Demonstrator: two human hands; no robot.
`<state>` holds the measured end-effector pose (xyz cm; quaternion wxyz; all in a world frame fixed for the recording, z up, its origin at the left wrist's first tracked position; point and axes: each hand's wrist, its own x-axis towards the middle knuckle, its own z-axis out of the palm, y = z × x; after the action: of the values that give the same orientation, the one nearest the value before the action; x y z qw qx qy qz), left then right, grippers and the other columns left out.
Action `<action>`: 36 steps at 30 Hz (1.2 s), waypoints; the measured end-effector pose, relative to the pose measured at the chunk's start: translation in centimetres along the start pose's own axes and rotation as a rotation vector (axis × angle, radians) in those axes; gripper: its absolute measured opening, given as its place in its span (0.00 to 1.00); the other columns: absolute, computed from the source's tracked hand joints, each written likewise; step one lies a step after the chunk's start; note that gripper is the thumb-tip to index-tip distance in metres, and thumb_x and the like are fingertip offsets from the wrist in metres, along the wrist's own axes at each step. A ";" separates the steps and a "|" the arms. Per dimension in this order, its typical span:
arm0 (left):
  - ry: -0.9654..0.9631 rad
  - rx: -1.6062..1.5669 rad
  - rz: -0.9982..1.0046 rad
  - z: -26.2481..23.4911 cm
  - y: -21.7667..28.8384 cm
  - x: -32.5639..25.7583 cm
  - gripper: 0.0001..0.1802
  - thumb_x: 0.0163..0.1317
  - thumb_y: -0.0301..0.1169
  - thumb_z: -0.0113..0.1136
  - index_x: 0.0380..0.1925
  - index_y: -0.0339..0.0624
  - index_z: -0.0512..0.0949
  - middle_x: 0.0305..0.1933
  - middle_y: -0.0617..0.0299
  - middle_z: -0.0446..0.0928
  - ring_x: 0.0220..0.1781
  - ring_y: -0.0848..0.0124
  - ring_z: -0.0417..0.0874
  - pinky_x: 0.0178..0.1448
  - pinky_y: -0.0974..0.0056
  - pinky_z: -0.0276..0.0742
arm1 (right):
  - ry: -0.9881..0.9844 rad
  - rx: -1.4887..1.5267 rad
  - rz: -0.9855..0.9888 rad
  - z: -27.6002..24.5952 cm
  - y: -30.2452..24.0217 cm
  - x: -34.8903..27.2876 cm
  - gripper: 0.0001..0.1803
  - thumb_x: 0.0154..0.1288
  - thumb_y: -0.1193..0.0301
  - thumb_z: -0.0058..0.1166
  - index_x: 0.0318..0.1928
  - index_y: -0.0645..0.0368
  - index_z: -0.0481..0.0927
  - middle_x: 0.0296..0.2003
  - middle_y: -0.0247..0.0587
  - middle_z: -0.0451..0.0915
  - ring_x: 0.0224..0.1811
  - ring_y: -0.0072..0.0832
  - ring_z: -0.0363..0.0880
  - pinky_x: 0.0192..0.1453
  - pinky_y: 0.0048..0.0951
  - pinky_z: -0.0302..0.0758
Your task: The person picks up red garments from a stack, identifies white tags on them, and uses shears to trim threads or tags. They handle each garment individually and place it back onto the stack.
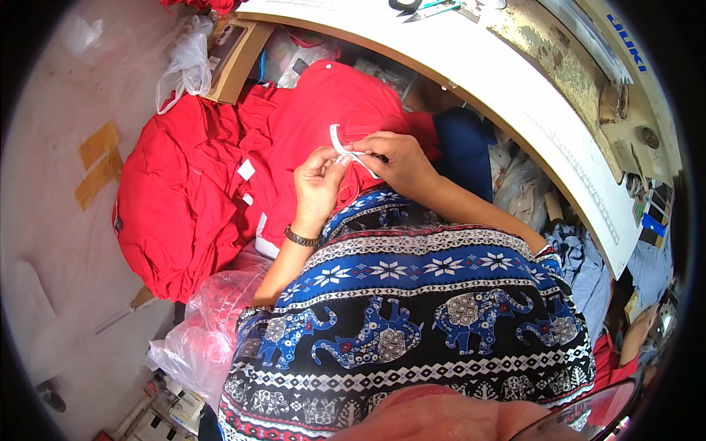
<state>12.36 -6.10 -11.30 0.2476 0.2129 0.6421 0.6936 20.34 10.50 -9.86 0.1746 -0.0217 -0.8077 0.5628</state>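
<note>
Starting far left, picking out two yellow-brown patches [99, 145] on a pale surface [51, 228]. Moving across to a big heap of red cloth [176, 206], bulging in loose folds, and spotting a translucent plastic bag [190, 66] lying against a brown box [254, 55] just above. Catching another clear bag [209, 316] lower down, crumpling up beside the patterned clothing [404, 272] with its blue elephants.

Reaching the busy middle now: wearing a dark band [301, 237] at the wrist and pinching a white strip [336, 137] between thumb and fingers of the left hand [316, 184]. Holding that strip right over the red fabric [301, 110], bunching in front of the body. Coming in from the other side too, pressing thumb and index finger of the right hand [401, 163] together on the same strip, just beside the left fingertips.

Drifting on rightward, passing snips [437, 12] on the white tabletop [515, 88], dark blue cloth [462, 147] beneath its edge, then light blue cloth [585, 268] lower down, and finishing at a pale sewing machine [643, 110].
</note>
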 end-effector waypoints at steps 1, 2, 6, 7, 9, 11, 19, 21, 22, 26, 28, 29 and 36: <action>0.008 0.025 0.021 0.2 0.3 0.1 0.09 0.62 0.16 0.58 0.42 0.33 0.79 0.41 0.61 0.80 0.43 0.77 0.79 0.49 0.73 0.75 | 0.006 -0.017 -0.027 0.2 0.3 -0.1 0.13 0.60 0.77 0.58 0.46 0.60 0.83 0.36 0.46 0.83 0.37 0.32 0.83 0.43 0.27 0.78; 0.016 0.050 0.042 0.4 0.5 0.1 0.08 0.62 0.17 0.58 0.41 0.33 0.79 0.41 0.61 0.80 0.43 0.77 0.79 0.49 0.72 0.75 | 0.012 -0.034 -0.055 0.2 0.5 -0.1 0.13 0.60 0.77 0.58 0.46 0.60 0.83 0.36 0.46 0.83 0.37 0.34 0.84 0.43 0.28 0.78; 0.074 0.200 0.166 0.0 0.2 0.1 0.06 0.62 0.16 0.57 0.39 0.34 0.79 0.43 0.57 0.80 0.46 0.73 0.80 0.53 0.69 0.75 | 0.017 0.028 0.014 0.2 0.0 -0.2 0.11 0.59 0.78 0.58 0.43 0.62 0.82 0.36 0.46 0.83 0.38 0.36 0.83 0.44 0.29 0.78; 0.098 0.155 0.185 0.2 0.3 0.0 0.06 0.62 0.16 0.57 0.38 0.34 0.79 0.44 0.57 0.80 0.47 0.73 0.80 0.54 0.68 0.75 | 0.008 0.076 0.075 0.0 -0.4 -0.3 0.10 0.59 0.78 0.58 0.42 0.62 0.81 0.36 0.46 0.83 0.38 0.36 0.83 0.44 0.29 0.78; 0.126 0.096 0.200 0.4 0.5 -0.1 0.06 0.62 0.16 0.57 0.38 0.34 0.78 0.45 0.56 0.80 0.48 0.71 0.80 0.55 0.67 0.76 | -0.006 0.102 0.098 -0.1 -0.4 -0.4 0.08 0.58 0.78 0.58 0.39 0.62 0.80 0.36 0.46 0.83 0.38 0.37 0.83 0.44 0.30 0.78; 0.133 0.069 0.191 0.5 0.5 -0.3 0.06 0.63 0.16 0.56 0.38 0.34 0.78 0.45 0.56 0.80 0.49 0.70 0.80 0.55 0.66 0.76 | -0.017 0.059 0.022 0.1 0.1 -0.7 0.06 0.57 0.78 0.59 0.37 0.61 0.78 0.36 0.45 0.82 0.39 0.37 0.83 0.44 0.30 0.78; 0.219 0.017 0.208 0.1 0.9 0.3 0.06 0.64 0.18 0.55 0.41 0.36 0.74 0.44 0.58 0.79 0.47 0.73 0.78 0.54 0.68 0.74 | 0.033 -0.136 -0.220 -0.4 -0.2 -0.6 0.09 0.54 0.75 0.64 0.35 0.62 0.79 0.38 0.45 0.80 0.42 0.40 0.81 0.45 0.33 0.77; 0.227 0.017 0.228 0.3 1.4 0.4 0.07 0.65 0.18 0.54 0.41 0.37 0.73 0.43 0.58 0.78 0.46 0.74 0.78 0.54 0.68 0.73 | 0.034 -0.076 -0.157 -0.2 0.1 -0.8 0.10 0.53 0.73 0.65 0.35 0.63 0.80 0.38 0.45 0.80 0.41 0.40 0.80 0.44 0.34 0.77; 0.235 0.053 0.250 0.3 1.7 0.5 0.07 0.65 0.17 0.53 0.41 0.37 0.72 0.44 0.58 0.78 0.47 0.73 0.78 0.55 0.68 0.73 | 0.013 -0.006 -0.102 -0.1 0.3 -0.9 0.10 0.53 0.73 0.66 0.35 0.62 0.80 0.38 0.45 0.80 0.41 0.40 0.81 0.44 0.33 0.77; 0.241 0.182 0.429 0.8 4.8 0.4 0.08 0.65 0.17 0.51 0.42 0.37 0.70 0.44 0.54 0.76 0.47 0.67 0.78 0.57 0.62 0.74 | -0.012 0.191 -0.074 -2.7 -1.9 0.1 0.08 0.52 0.76 0.67 0.33 0.61 0.82 0.38 0.42 0.81 0.41 0.33 0.81 0.43 0.29 0.77; 0.161 0.219 0.668 1.3 5.9 0.3 0.08 0.63 0.17 0.51 0.41 0.36 0.70 0.43 0.51 0.75 0.46 0.64 0.79 0.56 0.58 0.76 | -0.007 0.227 -0.122 -4.1 -2.7 0.5 0.08 0.51 0.78 0.67 0.33 0.62 0.82 0.39 0.39 0.81 0.42 0.29 0.81 0.43 0.28 0.77; 0.158 0.300 0.697 1.4 5.9 0.5 0.07 0.62 0.17 0.51 0.40 0.36 0.70 0.42 0.50 0.75 0.44 0.63 0.79 0.51 0.60 0.77 | -0.017 0.207 -0.087 -4.3 -2.3 0.6 0.08 0.51 0.78 0.67 0.33 0.61 0.82 0.39 0.39 0.81 0.42 0.29 0.81 0.42 0.27 0.77; 0.173 0.165 0.346 2.6 0.5 1.7 0.08 0.65 0.16 0.53 0.42 0.37 0.71 0.48 0.57 0.75 0.50 0.73 0.77 0.56 0.68 0.73 | 0.078 -0.220 -0.183 -4.0 -1.9 0.7 0.22 0.50 0.56 0.69 0.39 0.56 0.80 0.42 0.41 0.80 0.43 0.38 0.79 0.54 0.38 0.69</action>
<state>12.53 -3.04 -10.66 0.0506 0.2791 0.6694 0.6866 21.23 13.61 -6.71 0.2533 0.0112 -0.8556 0.4514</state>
